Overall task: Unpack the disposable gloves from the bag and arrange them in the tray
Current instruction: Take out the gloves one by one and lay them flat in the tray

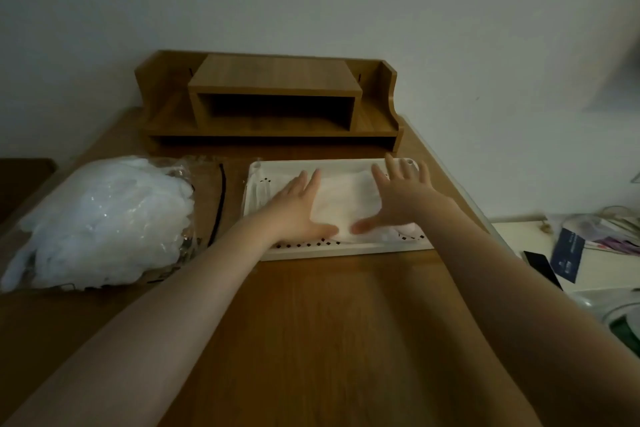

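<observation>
Wood-grain desk (311,340) fills the lower frame, smooth and bare between our two forearms, which reach up from the bottom corners toward centre.

Just above centre, our left hand (298,210) and right hand (398,199) lie flat with fingers straight and spread wide, gripping nothing. Both press on the gloves in the tray (346,204), a thin, filmy, whitish stack whose edges we cannot make out clearly in the dim light. The left thumb and right thumb nearly meet at its near edge.

We judge the step in hand to be flattening and squaring this stack. To do it well, we should press evenly with the palms and sweep outward so trapped air escapes. The film looks slippery, so light, steady pressure should keep the layers from sliding apart.

Under the stack sits the tray (346,248), a white, rigid-looking rectangle with rounded corners and small dark perforations along its floor.

At left of the frame, well apart from the tray, lies the bag (207,191), clear and crinkly with a dark strip across its mouth. It holds a puffy, translucent heap of remaining gloves (104,218), so much of the task looks undone.

Farthest off, a wooden organiser (273,104) stands against the plain wall.
</observation>
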`<state>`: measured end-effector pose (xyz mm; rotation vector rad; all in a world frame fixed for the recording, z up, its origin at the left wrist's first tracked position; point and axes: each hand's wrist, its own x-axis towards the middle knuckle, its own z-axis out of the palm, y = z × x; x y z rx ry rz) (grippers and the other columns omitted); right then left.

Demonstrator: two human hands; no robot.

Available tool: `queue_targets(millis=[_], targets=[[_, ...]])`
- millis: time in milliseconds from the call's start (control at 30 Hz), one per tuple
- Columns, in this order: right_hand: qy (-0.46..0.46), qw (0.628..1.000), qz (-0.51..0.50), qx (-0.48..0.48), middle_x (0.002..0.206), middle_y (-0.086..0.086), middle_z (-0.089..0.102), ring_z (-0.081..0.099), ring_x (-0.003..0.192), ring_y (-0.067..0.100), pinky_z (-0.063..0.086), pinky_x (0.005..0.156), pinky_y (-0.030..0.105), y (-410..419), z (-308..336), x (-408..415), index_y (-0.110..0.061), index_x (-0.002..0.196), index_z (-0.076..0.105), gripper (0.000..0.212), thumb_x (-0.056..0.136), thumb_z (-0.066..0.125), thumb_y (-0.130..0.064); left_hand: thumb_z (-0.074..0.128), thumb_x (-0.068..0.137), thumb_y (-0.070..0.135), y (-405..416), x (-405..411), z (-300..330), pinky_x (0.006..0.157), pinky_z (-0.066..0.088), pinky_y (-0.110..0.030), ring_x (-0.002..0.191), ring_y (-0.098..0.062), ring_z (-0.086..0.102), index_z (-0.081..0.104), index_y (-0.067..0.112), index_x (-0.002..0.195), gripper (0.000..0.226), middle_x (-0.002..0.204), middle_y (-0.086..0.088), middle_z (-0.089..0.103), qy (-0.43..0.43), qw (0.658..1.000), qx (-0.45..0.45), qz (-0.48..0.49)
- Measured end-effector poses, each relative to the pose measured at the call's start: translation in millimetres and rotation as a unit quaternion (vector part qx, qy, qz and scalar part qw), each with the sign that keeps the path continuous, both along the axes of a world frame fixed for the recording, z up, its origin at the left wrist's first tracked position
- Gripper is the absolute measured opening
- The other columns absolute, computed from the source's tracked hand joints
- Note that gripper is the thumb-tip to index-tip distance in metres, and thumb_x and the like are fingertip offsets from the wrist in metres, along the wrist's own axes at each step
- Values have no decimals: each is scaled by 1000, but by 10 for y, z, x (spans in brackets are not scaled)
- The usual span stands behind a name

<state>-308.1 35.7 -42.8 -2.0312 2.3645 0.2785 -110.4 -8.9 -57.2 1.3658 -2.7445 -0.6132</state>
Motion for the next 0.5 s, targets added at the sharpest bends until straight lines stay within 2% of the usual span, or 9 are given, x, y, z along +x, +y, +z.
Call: queue_targets(millis=[67,100,200,267,333,400,433,500], targets=[[-41,995,79,-50,160,6,-5,-6,147,28,-5,116,50,16,220,237,-21,152,11,104,73,45,-80,51,93,44,63,130,178,115,11,-35,146,-14,1,-10,32,150,84,159,8,-8,113,993,-19,-9],[-79,986,119,-85,161,4,1,-1,147,26,-1,117,46,25,308,409,-21,151,19,91,80,46,-72,49,95,38,88,220,262,111,17,-31,144,-12,9,0,32,150,73,159,9,3,167,985,-47,-2],[-135,950,212,-187,151,3,35,25,141,22,17,117,39,14,349,939,-19,137,46,49,94,51,-41,42,100,26,114,528,441,96,35,-19,127,-9,43,35,25,143,44,143,5,42,294,949,-105,37],[-142,928,250,-237,134,4,55,41,131,24,24,115,42,-56,238,1272,-16,118,63,27,93,56,-24,40,100,20,102,759,486,83,39,-11,114,-7,51,45,21,136,36,131,5,53,330,935,-117,59],[-139,916,275,-257,110,6,68,55,114,27,35,107,43,-212,103,1590,-11,99,71,15,90,59,-12,38,101,18,42,1002,486,79,37,-7,113,-7,53,50,20,131,33,124,6,57,341,927,-126,87],[-166,930,265,-191,92,7,68,59,90,25,46,88,37,-316,2,1845,-4,94,69,17,91,53,-6,36,101,16,-26,1162,483,81,35,-8,114,-8,53,54,19,126,31,121,7,57,345,925,-125,104],[-196,938,249,-139,89,7,65,57,82,24,47,79,35,-342,-37,1956,-1,97,66,18,92,50,-6,36,101,15,-51,1222,489,82,35,-8,114,-7,53,56,19,125,31,121,8,57,344,926,-117,104],[-269,937,218,-52,92,5,62,57,80,23,47,74,35,-367,-94,2164,0,107,60,21,93,53,-14,35,101,14,-91,1330,499,84,37,-12,114,-5,50,57,19,123,31,119,10,55,340,931,-91,98]])
